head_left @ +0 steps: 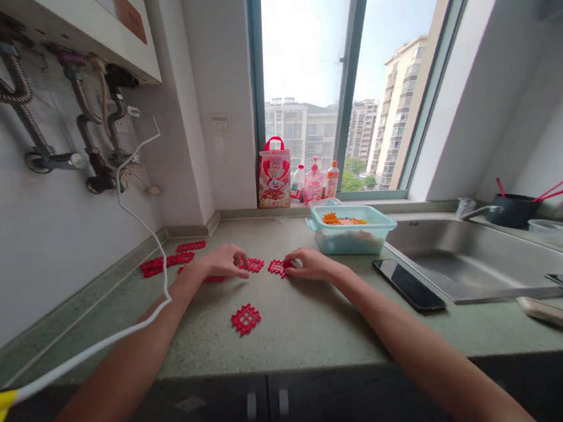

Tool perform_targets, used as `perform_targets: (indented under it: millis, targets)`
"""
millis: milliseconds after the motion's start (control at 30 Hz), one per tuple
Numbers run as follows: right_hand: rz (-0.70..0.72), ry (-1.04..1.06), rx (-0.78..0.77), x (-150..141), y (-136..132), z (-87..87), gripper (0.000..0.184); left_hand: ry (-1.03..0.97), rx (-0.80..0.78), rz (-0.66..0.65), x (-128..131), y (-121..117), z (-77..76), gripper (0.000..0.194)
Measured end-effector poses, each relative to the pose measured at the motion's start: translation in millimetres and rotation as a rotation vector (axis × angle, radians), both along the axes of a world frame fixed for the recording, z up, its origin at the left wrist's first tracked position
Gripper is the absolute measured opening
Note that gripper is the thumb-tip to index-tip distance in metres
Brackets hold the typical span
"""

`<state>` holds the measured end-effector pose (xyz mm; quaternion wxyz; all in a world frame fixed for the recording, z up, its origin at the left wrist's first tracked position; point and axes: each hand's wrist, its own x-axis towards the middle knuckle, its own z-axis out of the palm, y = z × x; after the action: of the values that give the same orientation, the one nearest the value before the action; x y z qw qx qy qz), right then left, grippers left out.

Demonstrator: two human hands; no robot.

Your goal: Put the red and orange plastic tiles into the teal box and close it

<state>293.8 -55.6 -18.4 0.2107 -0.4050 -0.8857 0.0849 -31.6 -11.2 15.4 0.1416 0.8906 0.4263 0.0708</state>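
Note:
My left hand (222, 262) is above the counter, its thumb and fingers curled around the near end of a red plastic lattice piece (255, 265). Across a small gap, my right hand (310, 264) pinches another red lattice piece (276, 268) by its right side. The two pieces face each other without touching. Closer to the front edge, a square red piece (246, 319) with notched edges lies flat. More red lattice pieces (152, 267) lie at the left, some partly hidden behind my left hand and forearm.
A light-blue tub (352, 240) of orange pieces stands beside the sink (446, 247). A black phone (409, 285) lies before it. A white cable (131, 213) crosses my left forearm. Bottles (313, 184) and a red bag (274, 178) stand at the window. A soap-like bar (545, 312) lies right.

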Motion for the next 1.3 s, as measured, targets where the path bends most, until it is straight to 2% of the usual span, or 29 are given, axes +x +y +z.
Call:
perform_targets:
  millis: [100,200,267,467,667,833,900,1000,1100,1300]
  targets:
    - [-0.064,0.007,-0.001,9,4,-2.9,0.018,-0.003,0.134,-0.022,5,-2,-2.2,0.040]
    - [-0.140,-0.006,0.044,3,3,-6.9,0.036,0.012,0.254,-0.027,3,1,-3.2,0.048]
    - [-0.149,-0.001,0.073,-4,3,-10.5,0.042,0.035,0.271,-0.029,0,3,-3.6,0.051]
    - [-0.165,0.126,0.174,-15,7,-17.0,0.040,-0.012,0.188,-0.008,9,1,-9.2,0.044]
    - [-0.239,0.285,0.240,-10,7,-14.3,0.040,-0.146,0.054,-0.130,36,-9,-15.6,0.049]
    - [-0.058,0.151,0.148,-11,12,-23.5,0.026,-0.149,0.174,-0.149,32,-5,-18.0,0.053]
    - [-0.021,0.136,0.136,-15,13,-26.6,0.026,-0.136,0.165,-0.132,28,-3,-19.8,0.058]
    - [-0.032,0.115,0.123,-22,13,-25.2,0.020,-0.153,0.087,-0.122,26,-1,-21.8,0.067]
    - [-0.072,0.066,0.155,-23,10,-18.7,0.021,-0.184,0.039,-0.125,27,-2,-21.7,0.075]
    - [-0.128,0.064,0.198,-13,4,-5.8,0.028,-0.193,0.038,-0.108,26,0,-24.1,0.071]
